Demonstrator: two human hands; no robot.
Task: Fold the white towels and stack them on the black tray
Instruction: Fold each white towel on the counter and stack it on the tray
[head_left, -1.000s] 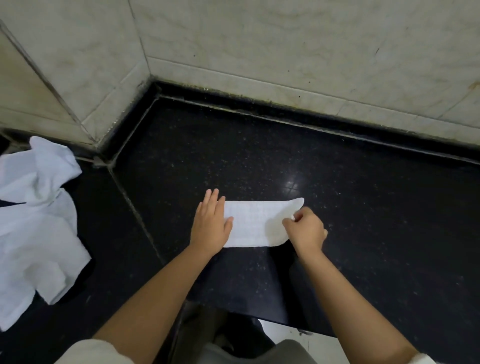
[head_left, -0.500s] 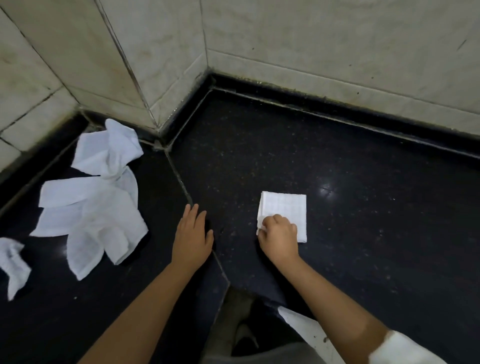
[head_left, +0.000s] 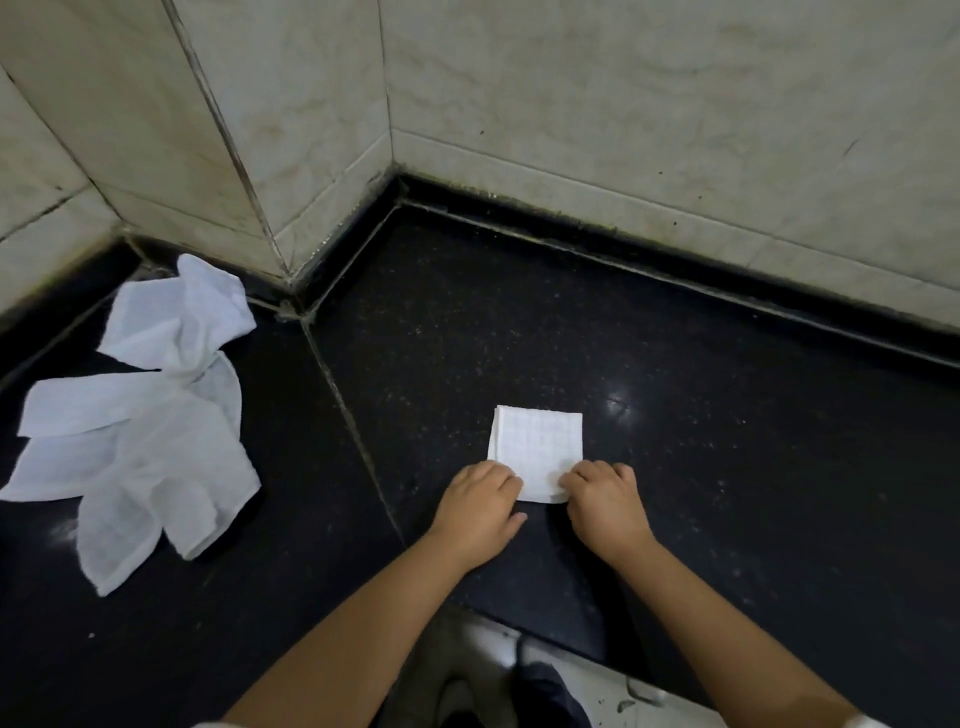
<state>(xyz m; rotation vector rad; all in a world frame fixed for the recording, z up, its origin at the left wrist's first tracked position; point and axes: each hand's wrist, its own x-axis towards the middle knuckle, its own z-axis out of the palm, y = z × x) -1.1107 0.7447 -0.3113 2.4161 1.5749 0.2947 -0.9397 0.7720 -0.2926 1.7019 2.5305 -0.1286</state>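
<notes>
White cloth is showing in two places on the black stone counter (head_left: 727, 467): one folded towel (head_left: 537, 447), a small layered square, is lying flat at about the middle of the view, and a loose heap of unfolded towels (head_left: 140, 431) is sprawling at nine o'clock, well apart from it; how many pieces are making up that heap cannot be told. Two hands are working at the square's near edge. At its seven o'clock corner the left hand (head_left: 480, 506) is curling its fingers down onto the cloth, and the right hand (head_left: 605, 501) is doing the same at the five o'clock corner, knuckles up, both gripping narrowly on the folded towel. Pale tiled walls (head_left: 623, 130) are meeting in a corner at twelve o'clock.

Compared with half a second ago, the left hand is no longer lying flat and apart on the bare stone; it is now touching the towel beside the right hand. The square is sitting in the same folded state.
</notes>
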